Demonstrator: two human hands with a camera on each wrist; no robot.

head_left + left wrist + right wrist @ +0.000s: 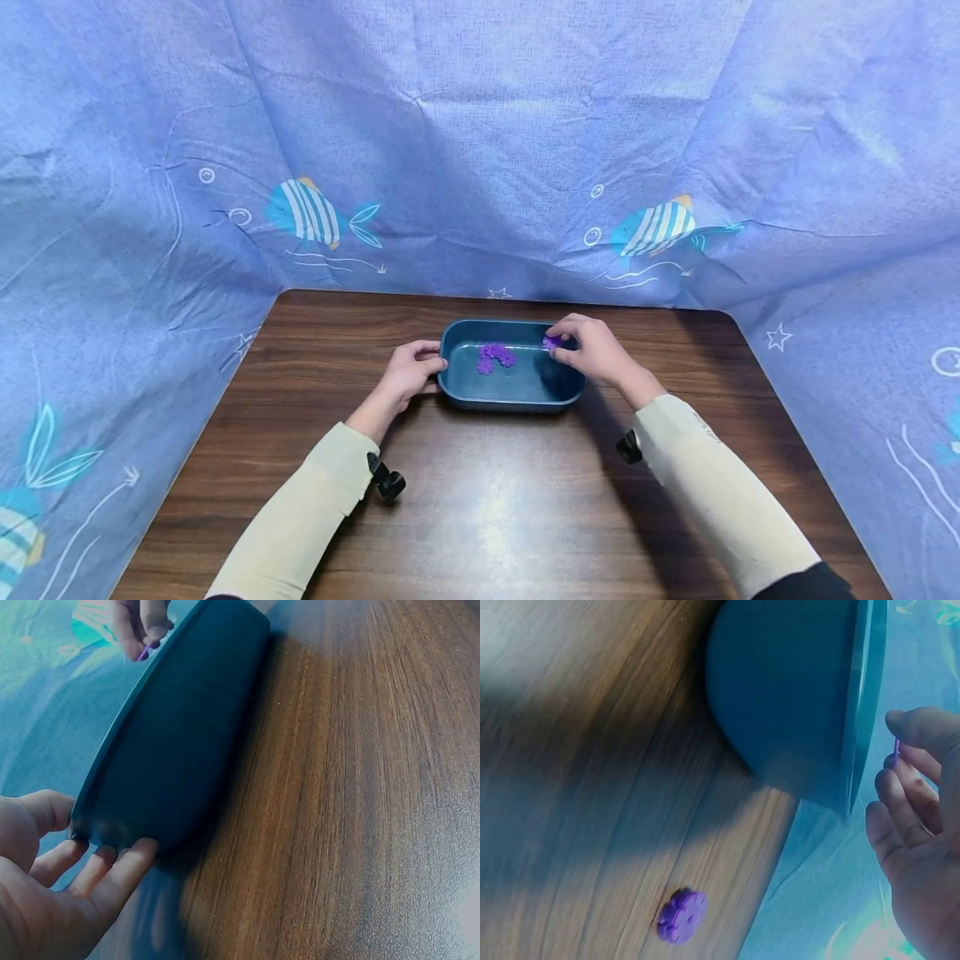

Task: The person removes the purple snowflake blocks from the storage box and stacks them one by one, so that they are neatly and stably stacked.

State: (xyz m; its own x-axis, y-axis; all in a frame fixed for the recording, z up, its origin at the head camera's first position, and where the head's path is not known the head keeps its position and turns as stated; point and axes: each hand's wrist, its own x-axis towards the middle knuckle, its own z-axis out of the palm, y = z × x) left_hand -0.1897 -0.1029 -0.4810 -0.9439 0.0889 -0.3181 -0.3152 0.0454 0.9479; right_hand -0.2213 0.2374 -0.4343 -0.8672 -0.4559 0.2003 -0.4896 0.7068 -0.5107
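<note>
A dark teal rectangular tub [510,402] with rounded corners sits on the table, several purple notched discs [495,353] lying inside it. My left hand [409,372] holds the tub's left end; in the left wrist view the thumb is at the rim and the fingertips [144,847] press the outer wall. Over the right end of the tub, my right hand [592,350] pinches one purple notched disc [551,342] between thumb and fingers. The right wrist view shows that disc [896,750] edge-on, just beyond the rim.
More purple notched discs [682,916], seemingly stacked, lie on the wooden table [615,825] near the tub's right end; the head view does not show them. A blue fish-print curtain [495,167] hangs behind the table and along both sides.
</note>
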